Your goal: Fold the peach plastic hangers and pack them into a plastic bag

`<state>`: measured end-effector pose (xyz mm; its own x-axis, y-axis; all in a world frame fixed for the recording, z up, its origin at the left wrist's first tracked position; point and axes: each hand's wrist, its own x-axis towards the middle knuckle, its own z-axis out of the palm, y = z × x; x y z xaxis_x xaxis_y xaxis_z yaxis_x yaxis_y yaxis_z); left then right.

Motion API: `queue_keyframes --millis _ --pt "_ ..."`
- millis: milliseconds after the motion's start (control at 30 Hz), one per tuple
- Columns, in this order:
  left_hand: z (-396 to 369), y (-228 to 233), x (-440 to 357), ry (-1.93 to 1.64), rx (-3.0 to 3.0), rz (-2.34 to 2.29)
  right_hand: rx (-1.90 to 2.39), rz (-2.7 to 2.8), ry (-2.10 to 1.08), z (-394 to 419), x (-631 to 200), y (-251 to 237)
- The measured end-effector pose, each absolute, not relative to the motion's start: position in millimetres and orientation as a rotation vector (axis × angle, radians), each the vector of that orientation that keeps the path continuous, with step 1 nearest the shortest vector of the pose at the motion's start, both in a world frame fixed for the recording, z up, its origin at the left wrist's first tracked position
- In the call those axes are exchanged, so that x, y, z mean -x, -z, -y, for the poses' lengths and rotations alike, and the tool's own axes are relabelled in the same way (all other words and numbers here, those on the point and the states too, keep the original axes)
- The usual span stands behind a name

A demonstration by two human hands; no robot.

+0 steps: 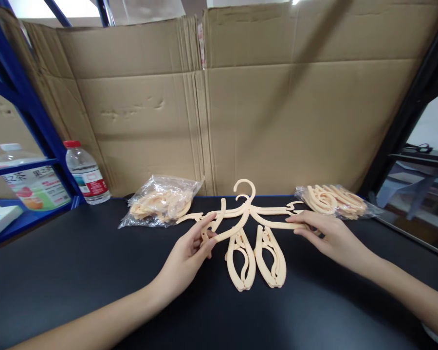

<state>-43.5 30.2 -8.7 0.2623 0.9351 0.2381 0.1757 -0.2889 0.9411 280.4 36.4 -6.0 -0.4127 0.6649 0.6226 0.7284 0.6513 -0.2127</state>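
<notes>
A cream plastic folding clothes hanger (230,232) is spread wide above the black table, its hook pointing up and away from me. My left hand (190,255) pinches its left arm near the end. The tip of its right arm sits between the thumb and fingers of my right hand (332,238). Behind it lies another unfolded hanger (268,210), partly hidden by the first. Closer to me, two folded hangers (241,265) (272,260) rest side by side on the table.
At the back left lies a clear plastic bag (160,199) of cream hanger parts; a similar bag (336,200) is at the back right. A red-capped water bottle (86,172) stands far left. Cardboard (295,121) walls the rear, between a blue frame (29,102) and a dark one.
</notes>
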Motion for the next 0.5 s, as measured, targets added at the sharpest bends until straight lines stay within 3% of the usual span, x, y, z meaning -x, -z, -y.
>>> queue_keyframes --millis 267,500 --pt "-30.2 5.2 44.8 -1.08 -1.801 -1.178 0.982 2.213 0.429 -39.5 -286.9 3.4" --pt "-30.2 6.2 46.4 -1.08 -1.79 -1.213 1.277 2.032 0.726 -29.6 -287.2 2.5"
